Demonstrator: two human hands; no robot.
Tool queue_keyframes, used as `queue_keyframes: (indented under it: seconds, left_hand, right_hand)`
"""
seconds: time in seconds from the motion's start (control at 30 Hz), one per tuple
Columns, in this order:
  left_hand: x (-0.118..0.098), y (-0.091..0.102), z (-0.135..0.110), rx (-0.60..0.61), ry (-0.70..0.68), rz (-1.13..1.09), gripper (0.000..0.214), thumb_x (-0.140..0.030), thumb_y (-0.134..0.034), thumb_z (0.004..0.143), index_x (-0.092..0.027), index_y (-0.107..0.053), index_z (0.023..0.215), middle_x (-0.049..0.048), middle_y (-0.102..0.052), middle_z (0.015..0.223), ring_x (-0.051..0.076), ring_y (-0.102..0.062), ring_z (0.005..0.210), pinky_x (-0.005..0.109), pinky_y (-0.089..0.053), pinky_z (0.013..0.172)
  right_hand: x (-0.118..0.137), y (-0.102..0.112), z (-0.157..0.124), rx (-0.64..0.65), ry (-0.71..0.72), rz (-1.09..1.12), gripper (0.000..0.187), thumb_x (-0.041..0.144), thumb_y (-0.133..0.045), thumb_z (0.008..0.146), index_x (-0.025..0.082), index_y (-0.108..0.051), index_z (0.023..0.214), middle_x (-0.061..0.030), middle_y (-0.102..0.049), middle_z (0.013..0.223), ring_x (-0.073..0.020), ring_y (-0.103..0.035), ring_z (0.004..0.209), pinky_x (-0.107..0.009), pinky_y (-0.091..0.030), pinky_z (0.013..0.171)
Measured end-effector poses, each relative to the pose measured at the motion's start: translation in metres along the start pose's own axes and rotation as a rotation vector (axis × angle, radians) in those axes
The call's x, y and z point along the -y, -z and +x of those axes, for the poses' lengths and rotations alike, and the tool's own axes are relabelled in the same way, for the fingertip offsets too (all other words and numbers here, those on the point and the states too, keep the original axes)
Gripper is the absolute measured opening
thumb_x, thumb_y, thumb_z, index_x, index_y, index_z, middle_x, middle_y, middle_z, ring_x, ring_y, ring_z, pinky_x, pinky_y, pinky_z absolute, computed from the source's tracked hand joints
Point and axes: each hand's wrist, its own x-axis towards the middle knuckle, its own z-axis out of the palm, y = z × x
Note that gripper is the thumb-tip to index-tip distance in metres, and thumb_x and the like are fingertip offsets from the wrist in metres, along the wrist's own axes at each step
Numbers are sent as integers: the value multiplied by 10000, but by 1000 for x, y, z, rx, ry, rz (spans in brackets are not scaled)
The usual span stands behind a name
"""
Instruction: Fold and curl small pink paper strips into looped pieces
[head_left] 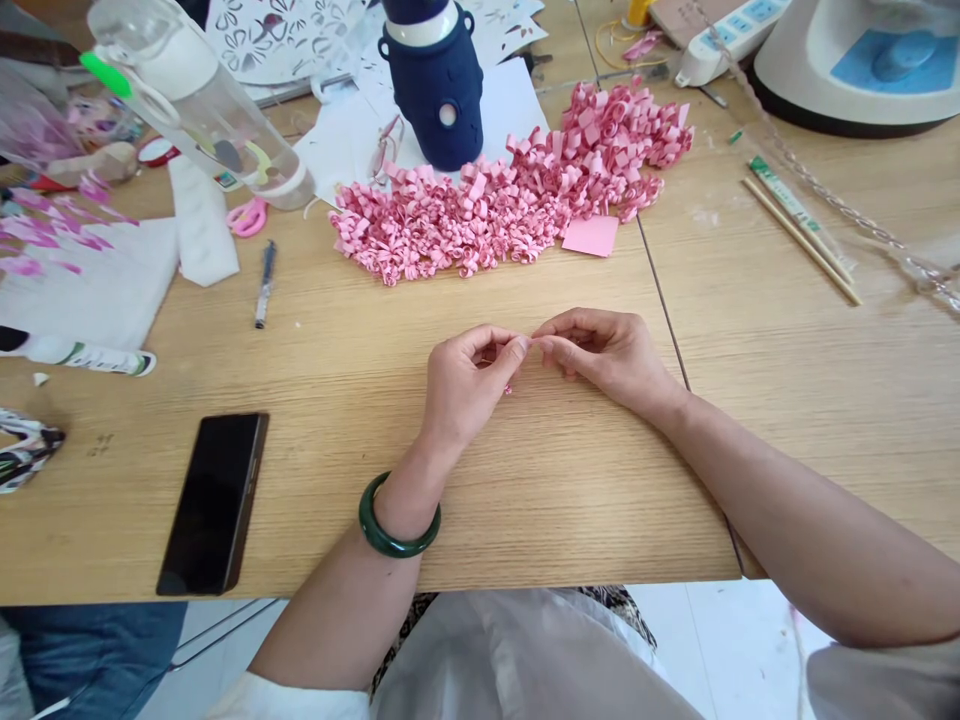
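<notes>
My left hand (469, 380) and my right hand (604, 352) meet fingertip to fingertip over the wooden table (525, 480). Both are closed in a pinch on a small pink paper piece (508, 388), mostly hidden by the fingers. A green bangle (394, 530) sits on my left wrist. Beyond the hands lies a big heap of curled pink paper pieces (510, 190), with a flat pink paper square (591, 236) at its near edge.
A black phone (214, 500) lies at the near left, a pen (264, 283) and a glue tube (82, 355) farther left. A navy bottle (439, 85), a clear bottle (202, 100), pink scissors (247, 216) and chopsticks (802, 240) stand farther back.
</notes>
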Motion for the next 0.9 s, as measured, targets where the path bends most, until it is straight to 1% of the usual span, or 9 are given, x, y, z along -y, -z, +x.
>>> queue_keyframes:
  seconds: [0.07,0.2,0.3,0.4,0.5,0.63,0.73,0.9]
  left_hand:
    - [0,0,0,11,0,6,212,-357,-760,819,-153,-764,765,-2,-662,604,92,-581,526,184,-485,500]
    - [-1,-1,0,9,-2,17,221,-370,-759,822,-155,-770,773,0,-669,622,89,-574,530,185,-485,504]
    - [-1,0,0,-5,9,27,221,-375,-762,818,-157,-779,789,2,-672,629,92,-571,540,186,-485,503]
    - [-1,0,0,0,14,34,221,-375,-757,819,-158,-777,785,1,-669,622,93,-565,534,188,-484,497]
    - [-1,0,0,-1,12,34,220,-376,-757,818,-159,-772,780,3,-672,627,95,-569,537,190,-488,502]
    - [-2,0,0,-3,13,34,219,-374,-760,816,-159,-768,778,2,-673,630,94,-571,541,190,-488,504]
    - [-1,0,0,-9,13,35,225,-381,-766,811,-158,-765,778,2,-673,633,96,-574,546,192,-491,507]
    - [-1,0,0,0,14,18,233,-389,-767,810,-161,-756,764,1,-663,626,98,-572,548,193,-494,508]
  right_hand:
    - [-3,0,1,-7,5,-13,359,495,-798,841,140,-746,837,-14,-669,669,-95,-515,538,-242,-395,492]
    - [-3,1,1,27,18,-28,254,374,-694,914,133,-750,852,-21,-693,684,-88,-508,517,-245,-402,498]
    - [0,1,0,36,19,-64,234,321,-645,924,132,-751,834,-29,-710,692,-88,-504,516,-247,-395,500]
    - [3,0,-1,24,22,-103,230,294,-628,918,134,-743,797,-32,-716,686,-89,-498,520,-250,-388,506]
    - [3,0,-1,21,26,-118,222,280,-624,912,132,-747,802,-32,-722,686,-90,-493,522,-253,-384,511]
    - [1,0,-1,22,22,-108,219,288,-635,914,129,-748,813,-33,-723,688,-91,-492,525,-254,-380,512]
    - [2,0,-1,15,0,-70,237,340,-692,900,128,-732,802,-35,-713,687,-91,-499,528,-254,-381,507]
    - [5,-1,-3,0,-33,-16,378,497,-800,839,140,-699,769,-36,-688,684,-99,-512,552,-257,-402,523]
